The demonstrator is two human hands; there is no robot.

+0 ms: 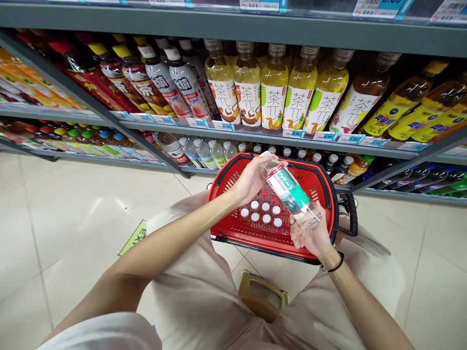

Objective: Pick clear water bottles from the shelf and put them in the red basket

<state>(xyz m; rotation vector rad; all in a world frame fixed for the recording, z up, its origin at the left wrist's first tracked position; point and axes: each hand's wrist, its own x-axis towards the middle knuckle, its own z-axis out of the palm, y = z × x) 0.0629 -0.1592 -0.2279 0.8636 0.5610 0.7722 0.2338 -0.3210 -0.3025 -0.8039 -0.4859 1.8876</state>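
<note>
A clear plastic water bottle (291, 192) with a green and white label is held tilted above the red shopping basket (228, 226). My left hand (252, 179) is closed round its cap end, at the upper left. Lower right, my right hand (313, 233) grips the bottle's base, with a black band on that wrist. Down in the basket stand several small bottles with white caps (266, 218), and a few with red caps (264, 193) partly behind the held bottle.
A shelf edge (255, 136) carries tea bottles (274, 95), with more drinks on the bottom shelf, such as white-capped bottles (217, 153). The basket's black handle (352, 214) sticks out at the right. A small stool (262, 294) is between the person's legs, and a yellow-green floor sign (134, 238) lies left.
</note>
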